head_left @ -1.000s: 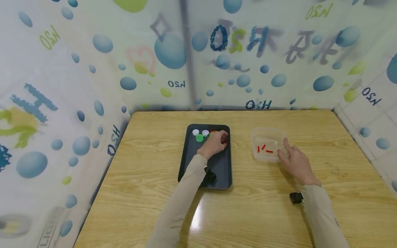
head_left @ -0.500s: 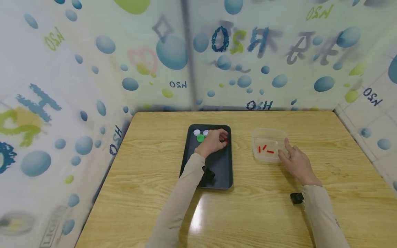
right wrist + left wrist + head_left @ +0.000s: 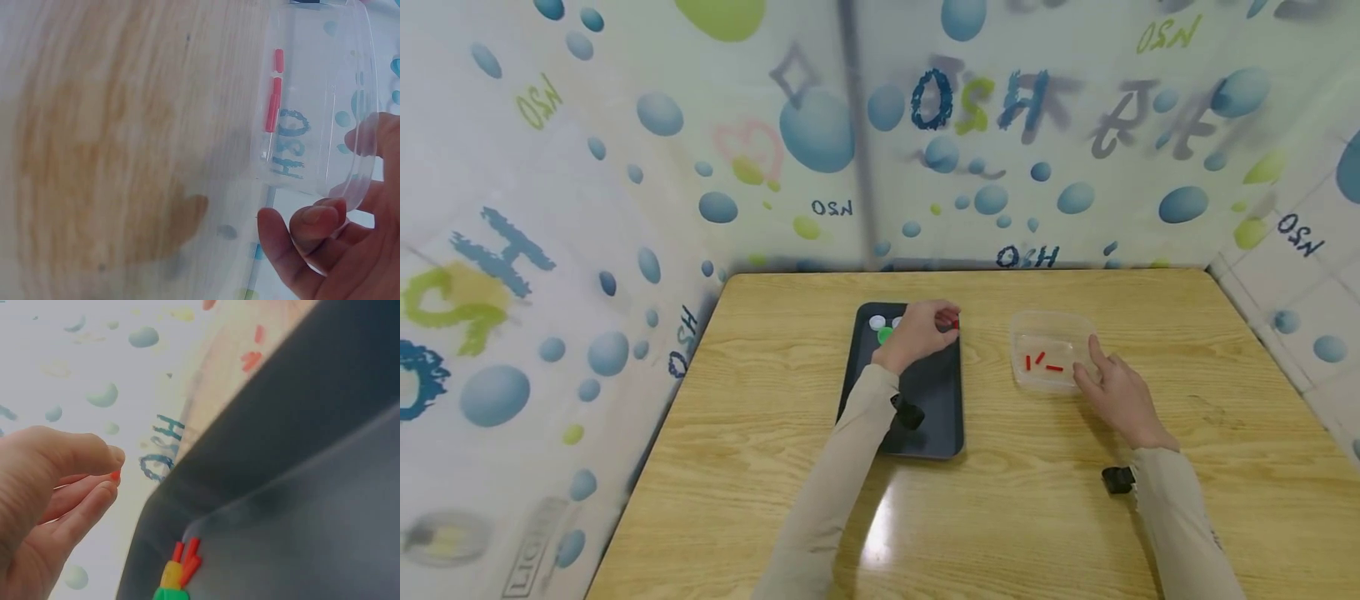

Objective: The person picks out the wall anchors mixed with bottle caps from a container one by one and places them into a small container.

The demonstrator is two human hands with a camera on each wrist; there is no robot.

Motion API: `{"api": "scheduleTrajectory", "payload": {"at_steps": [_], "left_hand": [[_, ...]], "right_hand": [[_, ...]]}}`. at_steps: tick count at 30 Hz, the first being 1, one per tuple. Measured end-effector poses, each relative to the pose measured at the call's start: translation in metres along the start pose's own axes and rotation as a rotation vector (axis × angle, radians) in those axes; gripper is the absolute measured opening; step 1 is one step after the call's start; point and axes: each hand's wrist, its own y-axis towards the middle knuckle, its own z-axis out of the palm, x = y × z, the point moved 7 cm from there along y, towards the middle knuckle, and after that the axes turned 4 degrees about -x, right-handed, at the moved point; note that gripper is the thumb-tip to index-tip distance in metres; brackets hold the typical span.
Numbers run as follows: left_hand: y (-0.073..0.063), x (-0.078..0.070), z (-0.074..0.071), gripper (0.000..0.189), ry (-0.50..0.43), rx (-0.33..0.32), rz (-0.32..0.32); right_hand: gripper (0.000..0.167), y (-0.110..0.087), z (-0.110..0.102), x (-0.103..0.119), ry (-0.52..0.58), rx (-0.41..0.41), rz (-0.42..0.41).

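Note:
In the head view my left hand (image 3: 919, 335) is over the far right part of a dark tray (image 3: 928, 433). Its thumb and fingers pinch a small red stick (image 3: 115, 475), mostly hidden by the fingertips. White caps (image 3: 877, 322) and a green cap (image 3: 885, 334) lie in the tray's far left part. Several red sticks (image 3: 190, 553), a yellow piece (image 3: 171, 574) and a green piece (image 3: 170, 594) sit in its corner in the left wrist view. My right hand (image 3: 1120, 400) holds the near right corner of a clear plastic container (image 3: 1037, 318), which has red sticks (image 3: 273, 112) in it.
Both things stand on a wooden table (image 3: 760, 400), the container to the right of the tray. A patterned curtain (image 3: 700, 125) hangs behind and at the left. Black wrist cameras (image 3: 1118, 479) are strapped to both wrists.
My left hand has lifted slightly and moved towards the tray's far right edge, with the red stick in its fingers. My right hand has stayed at the container.

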Motion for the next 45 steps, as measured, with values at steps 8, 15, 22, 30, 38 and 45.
{"api": "scheduleTrajectory", "payload": {"at_steps": [8,15,22,30,38,45], "left_hand": [[0.008,-0.013,0.007,0.038,-0.003,0.012,-0.003],[0.017,-0.027,0.018,0.035,-0.038,0.04,0.006],[0.023,-0.035,0.03,0.035,-0.031,0.067,0.01],[0.027,-0.048,0.045,0.035,-0.037,0.102,0.033],[0.034,-0.055,0.064,0.033,-0.035,0.122,0.065],[0.038,-0.066,0.078,0.034,-0.029,0.151,0.085]], "right_hand": [[0.065,0.002,0.0,-0.003,0.006,0.026,0.012],[0.066,0.004,0.002,-0.005,0.012,0.054,0.022],[0.067,0.005,0.003,-0.005,0.012,0.057,0.026],[0.067,0.003,0.004,-0.006,0.024,0.053,0.021],[0.066,0.002,0.002,-0.005,0.026,0.032,0.022],[0.067,0.002,0.002,-0.006,0.021,0.056,0.054]]}}
